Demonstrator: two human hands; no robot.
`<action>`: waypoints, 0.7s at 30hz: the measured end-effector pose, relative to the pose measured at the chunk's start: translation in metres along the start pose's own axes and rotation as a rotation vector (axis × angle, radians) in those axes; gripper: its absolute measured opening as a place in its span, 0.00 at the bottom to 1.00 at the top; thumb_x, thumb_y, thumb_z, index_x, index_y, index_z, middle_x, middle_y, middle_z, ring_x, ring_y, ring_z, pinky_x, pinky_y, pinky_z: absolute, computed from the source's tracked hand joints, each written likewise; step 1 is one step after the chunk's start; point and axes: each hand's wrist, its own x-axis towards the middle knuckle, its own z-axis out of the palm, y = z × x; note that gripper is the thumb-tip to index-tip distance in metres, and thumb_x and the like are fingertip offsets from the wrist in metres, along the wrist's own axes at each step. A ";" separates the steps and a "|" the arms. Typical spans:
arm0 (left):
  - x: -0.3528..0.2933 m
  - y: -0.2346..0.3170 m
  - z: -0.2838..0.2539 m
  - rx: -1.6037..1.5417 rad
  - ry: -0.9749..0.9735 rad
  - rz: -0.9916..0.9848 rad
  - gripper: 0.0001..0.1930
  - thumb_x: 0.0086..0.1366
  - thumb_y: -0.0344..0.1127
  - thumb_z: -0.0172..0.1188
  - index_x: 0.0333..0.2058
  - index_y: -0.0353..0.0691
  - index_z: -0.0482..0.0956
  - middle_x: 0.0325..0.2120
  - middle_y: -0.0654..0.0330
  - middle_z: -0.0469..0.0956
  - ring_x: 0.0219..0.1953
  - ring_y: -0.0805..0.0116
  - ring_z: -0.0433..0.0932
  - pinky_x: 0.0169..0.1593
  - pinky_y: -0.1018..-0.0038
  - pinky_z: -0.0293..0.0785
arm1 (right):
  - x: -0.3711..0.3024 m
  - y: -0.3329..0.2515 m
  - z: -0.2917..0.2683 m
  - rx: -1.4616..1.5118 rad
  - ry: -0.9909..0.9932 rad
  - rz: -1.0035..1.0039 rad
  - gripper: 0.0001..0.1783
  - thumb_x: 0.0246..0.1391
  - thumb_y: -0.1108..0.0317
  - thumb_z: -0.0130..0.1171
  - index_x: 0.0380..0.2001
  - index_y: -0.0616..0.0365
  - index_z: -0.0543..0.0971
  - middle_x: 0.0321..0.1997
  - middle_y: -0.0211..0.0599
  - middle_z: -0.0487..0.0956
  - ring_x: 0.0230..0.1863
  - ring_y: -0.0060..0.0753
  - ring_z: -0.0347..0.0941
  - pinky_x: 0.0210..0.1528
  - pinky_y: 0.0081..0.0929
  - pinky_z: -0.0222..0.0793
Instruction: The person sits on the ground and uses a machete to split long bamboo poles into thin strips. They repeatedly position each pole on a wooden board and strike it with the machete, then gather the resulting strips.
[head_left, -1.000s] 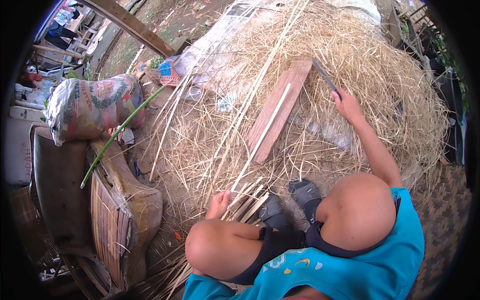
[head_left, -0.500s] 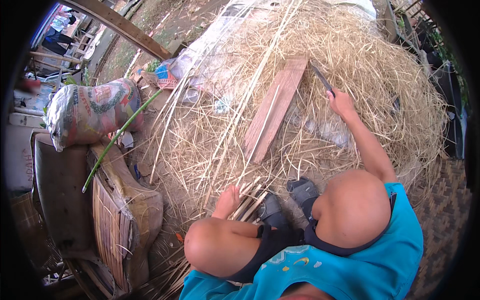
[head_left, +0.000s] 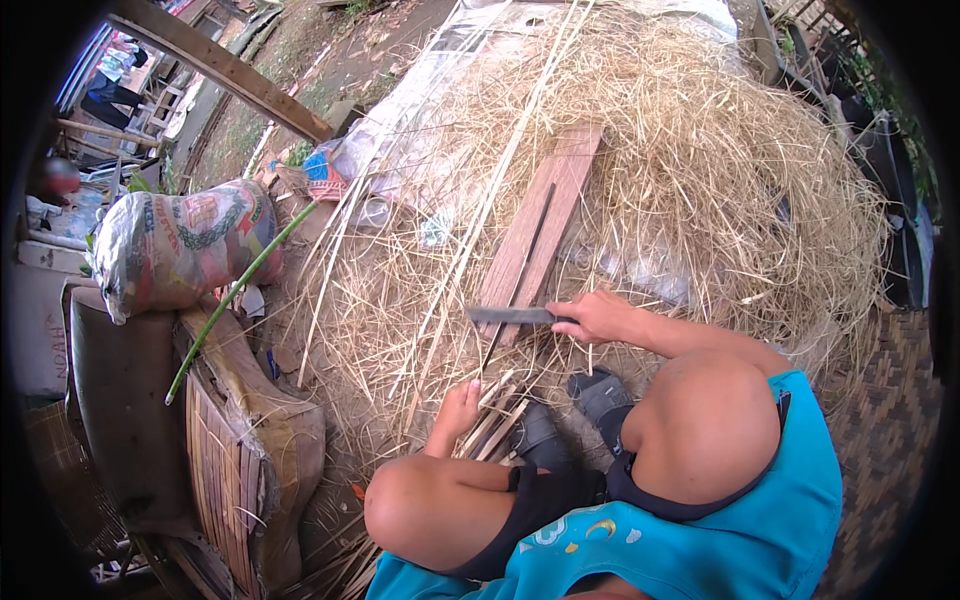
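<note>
My right hand (head_left: 602,318) is closed round the dark handle of a knife (head_left: 505,315). Its blade points left and lies across a thin bamboo strip (head_left: 536,232) at the near end of a reddish-brown wooden board (head_left: 573,190). The strip runs lengthwise along the board, its dark side up. Just off the board's near end, my left hand (head_left: 458,408) pinches the strip between its fingers. Beside that hand, split bamboo pieces (head_left: 497,425) lie bundled near my left foot.
Loose pale shavings (head_left: 740,180) heap up at the far right, partly over plastic sheeting. Long pale strips (head_left: 500,160) stretch away left of the board. A green bamboo pole (head_left: 240,290) leans by a stuffed sack (head_left: 190,240) and a worn wooden seat (head_left: 285,410).
My right hand has brought the knife from the board's far right side to its near end, across the strip. The strip showed a pale face before and now shows a dark one.
</note>
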 end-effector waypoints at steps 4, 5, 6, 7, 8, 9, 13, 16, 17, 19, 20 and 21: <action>-0.045 -0.019 -0.012 -0.043 -0.020 -0.135 0.26 0.78 0.48 0.45 0.25 0.32 0.71 0.17 0.52 0.69 0.22 0.62 0.66 0.31 0.62 0.67 | 0.028 0.053 -0.054 0.211 0.070 0.627 0.28 0.70 0.43 0.45 0.63 0.47 0.72 0.31 0.46 0.84 0.34 0.50 0.83 0.41 0.46 0.79; -0.052 -0.026 -0.016 -0.101 -0.037 -0.197 0.26 0.77 0.48 0.46 0.25 0.32 0.71 0.17 0.51 0.69 0.22 0.60 0.66 0.32 0.62 0.67 | 0.028 0.055 -0.063 0.177 0.093 0.589 0.28 0.70 0.43 0.45 0.63 0.48 0.73 0.30 0.44 0.84 0.33 0.49 0.82 0.40 0.45 0.80; -0.059 -0.038 -0.023 -0.154 -0.069 -0.255 0.26 0.77 0.48 0.46 0.25 0.32 0.72 0.17 0.49 0.70 0.22 0.59 0.66 0.32 0.61 0.68 | 0.024 0.053 -0.066 0.151 0.120 0.566 0.28 0.70 0.44 0.45 0.62 0.50 0.73 0.29 0.43 0.84 0.32 0.48 0.82 0.39 0.44 0.80; -0.052 -0.033 -0.022 -0.042 -0.088 -0.278 0.25 0.76 0.49 0.46 0.27 0.32 0.74 0.20 0.43 0.74 0.24 0.49 0.71 0.35 0.59 0.70 | 0.021 0.055 -0.071 0.111 0.148 0.547 0.28 0.71 0.45 0.44 0.61 0.52 0.73 0.28 0.42 0.84 0.30 0.47 0.82 0.38 0.43 0.80; -0.039 -0.028 -0.018 0.021 -0.008 -0.219 0.25 0.76 0.49 0.46 0.29 0.32 0.74 0.22 0.40 0.76 0.27 0.43 0.74 0.36 0.54 0.71 | 0.022 0.045 -0.059 0.123 0.138 0.434 0.27 0.71 0.44 0.44 0.60 0.51 0.74 0.30 0.44 0.84 0.32 0.46 0.83 0.39 0.43 0.81; -0.023 -0.010 -0.007 0.070 0.052 -0.164 0.25 0.76 0.50 0.45 0.30 0.33 0.75 0.25 0.37 0.78 0.30 0.38 0.76 0.37 0.49 0.71 | 0.010 0.027 -0.033 0.127 0.113 0.339 0.27 0.71 0.44 0.44 0.59 0.50 0.74 0.31 0.45 0.83 0.34 0.46 0.83 0.40 0.43 0.81; 0.014 0.040 0.001 0.321 0.090 -0.134 0.21 0.76 0.50 0.43 0.36 0.35 0.73 0.25 0.32 0.79 0.33 0.29 0.79 0.39 0.40 0.71 | -0.023 -0.059 0.000 -0.005 -0.288 -0.020 0.28 0.69 0.42 0.45 0.63 0.46 0.72 0.41 0.55 0.83 0.42 0.48 0.83 0.44 0.44 0.81; -0.004 0.029 -0.010 0.424 0.062 -0.132 0.20 0.77 0.46 0.42 0.33 0.34 0.70 0.24 0.31 0.76 0.28 0.27 0.76 0.35 0.39 0.70 | -0.011 0.013 -0.001 0.066 0.091 0.225 0.26 0.69 0.43 0.46 0.58 0.49 0.74 0.35 0.55 0.83 0.39 0.53 0.83 0.43 0.48 0.80; -0.013 0.017 -0.013 0.435 0.050 -0.146 0.20 0.77 0.45 0.41 0.34 0.34 0.72 0.25 0.31 0.77 0.30 0.27 0.77 0.36 0.39 0.71 | 0.006 0.037 -0.025 0.163 0.200 0.447 0.26 0.69 0.44 0.47 0.57 0.50 0.74 0.31 0.53 0.83 0.37 0.54 0.83 0.43 0.49 0.79; -0.026 -0.004 -0.008 0.366 0.069 -0.080 0.22 0.77 0.45 0.41 0.33 0.34 0.74 0.27 0.31 0.77 0.33 0.28 0.77 0.38 0.40 0.70 | 0.011 0.087 -0.054 -0.003 0.345 0.510 0.26 0.69 0.44 0.47 0.58 0.50 0.74 0.26 0.50 0.82 0.34 0.56 0.82 0.42 0.51 0.78; -0.016 -0.008 -0.010 0.330 0.100 -0.039 0.22 0.77 0.46 0.41 0.33 0.34 0.75 0.27 0.31 0.77 0.34 0.28 0.77 0.39 0.40 0.70 | 0.022 0.079 -0.059 0.029 0.295 0.458 0.26 0.69 0.45 0.47 0.59 0.49 0.73 0.28 0.51 0.82 0.35 0.56 0.82 0.42 0.52 0.78; -0.012 -0.006 -0.006 0.224 0.137 -0.003 0.24 0.78 0.46 0.41 0.30 0.33 0.75 0.25 0.36 0.77 0.30 0.35 0.77 0.38 0.47 0.70 | 0.022 0.059 -0.052 0.057 0.217 0.413 0.26 0.69 0.45 0.47 0.60 0.48 0.73 0.29 0.51 0.83 0.35 0.57 0.82 0.43 0.53 0.78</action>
